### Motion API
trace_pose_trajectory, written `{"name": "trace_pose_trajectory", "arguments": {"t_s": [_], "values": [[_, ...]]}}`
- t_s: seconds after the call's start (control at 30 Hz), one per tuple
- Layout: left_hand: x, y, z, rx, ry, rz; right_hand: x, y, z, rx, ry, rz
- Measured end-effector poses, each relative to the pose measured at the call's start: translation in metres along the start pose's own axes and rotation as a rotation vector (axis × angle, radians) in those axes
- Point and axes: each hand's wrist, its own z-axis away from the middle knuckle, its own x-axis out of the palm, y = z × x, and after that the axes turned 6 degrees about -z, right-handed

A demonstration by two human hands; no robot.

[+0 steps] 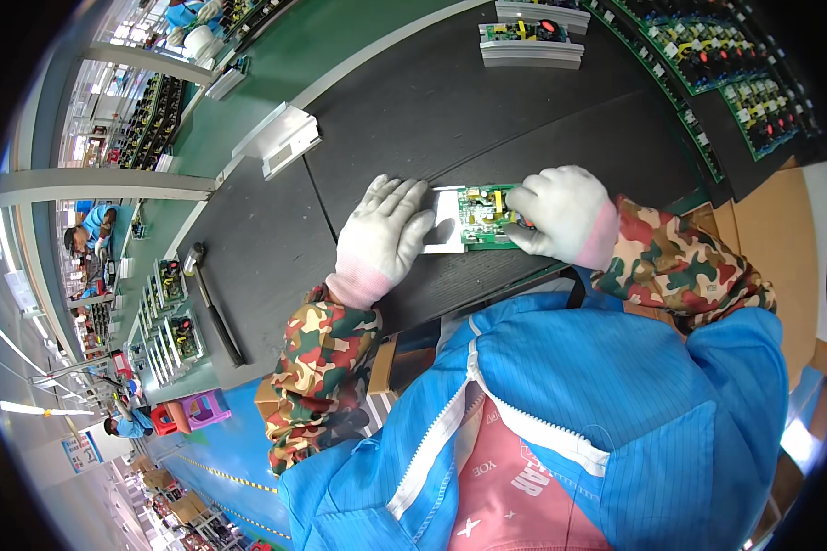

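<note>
On the black work surface in front of me lies a silvery metal housing [446, 220], a shallow channel with a bare left part. A green circuit board [481, 217] with yellow and dark components sits at its right side, partly inside it as far as I can see. My left hand [381, 234], in a white glove, holds the housing's left end, fingers along the far side and thumb nearer me. My right hand [565, 216], also gloved, is closed on the board's right end, fingers curled over its components. The fingers hide that end.
A hammer [213, 308] lies at the left, an empty metal housing [280, 142] at the back left. Housings with boards [531, 44] stand at the far side. Many circuit boards [708, 55] fill the right back. More boarded housings [170, 340] stand beyond the left edge. Other people work farther left.
</note>
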Motion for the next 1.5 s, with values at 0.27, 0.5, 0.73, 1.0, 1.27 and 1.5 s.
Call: {"name": "trace_pose_trajectory", "arguments": {"t_s": [0.27, 0.5, 0.73, 1.0, 1.27, 1.5], "values": [[-0.001, 0.0, -0.001, -0.038, -0.001, 0.097, 0.019, -0.016, -0.022, 0.012, 0.039, -0.064], [0.002, -0.045, 0.021, -0.196, 0.132, 0.568, 0.021, 0.011, 0.002, -0.088, 0.214, -0.162], [0.02, -0.026, 0.03, -0.459, 0.082, 1.138, 0.051, 0.016, 0.005, -0.051, 0.107, -0.356], [0.036, 0.011, 0.016, -0.468, 0.162, 1.451, 0.063, -0.007, -0.026, 0.237, 0.417, -0.714], [-0.005, 0.036, -0.005, -0.862, 0.248, 1.853, 0.09, -0.009, -0.038, 0.235, 0.478, -0.724], [-0.009, 0.033, -0.015, -1.09, 0.163, 1.933, 0.085, 0.001, -0.034, 0.296, 0.316, -1.141]]}}
